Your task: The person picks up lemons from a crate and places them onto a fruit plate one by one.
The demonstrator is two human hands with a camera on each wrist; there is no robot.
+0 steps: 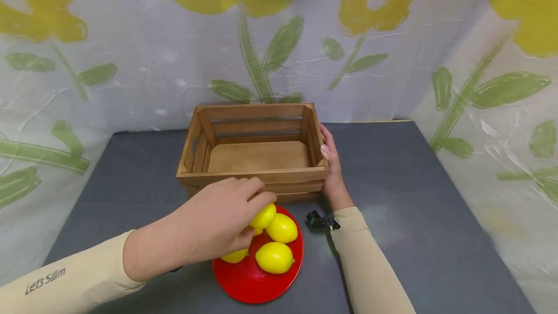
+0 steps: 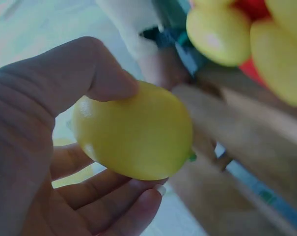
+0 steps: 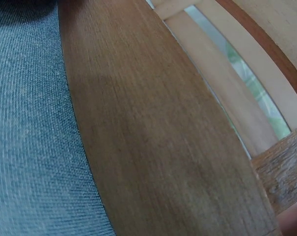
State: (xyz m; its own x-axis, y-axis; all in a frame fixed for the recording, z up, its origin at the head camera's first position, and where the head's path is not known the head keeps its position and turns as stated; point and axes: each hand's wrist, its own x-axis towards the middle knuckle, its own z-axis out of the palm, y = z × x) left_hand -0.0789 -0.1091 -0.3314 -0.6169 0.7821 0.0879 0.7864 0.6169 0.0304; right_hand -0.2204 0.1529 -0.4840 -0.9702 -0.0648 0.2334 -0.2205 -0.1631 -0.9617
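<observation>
My left hand (image 1: 218, 219) pinches a yellow lemon (image 2: 133, 130) between thumb and fingers, above a round red plate (image 1: 255, 292). The lemon's small green tip faces away from the palm. On the plate lie several more lemons (image 1: 274, 257), partly covered by the left hand in the head view. Behind the plate stands a slatted wooden crate (image 1: 253, 177), and its visible floor is bare. At the crate's right end, my right hand (image 1: 333, 171) holds the side wall. A fingertip (image 3: 293, 221) shows beside the wood in the right wrist view.
Everything stands on a dark grey tabletop (image 1: 392, 197). White sheeting (image 1: 144, 62) painted with yellow flowers hangs behind the table and along its sides. A black wrist camera mount (image 1: 322, 220) sits at the right sleeve, near the plate.
</observation>
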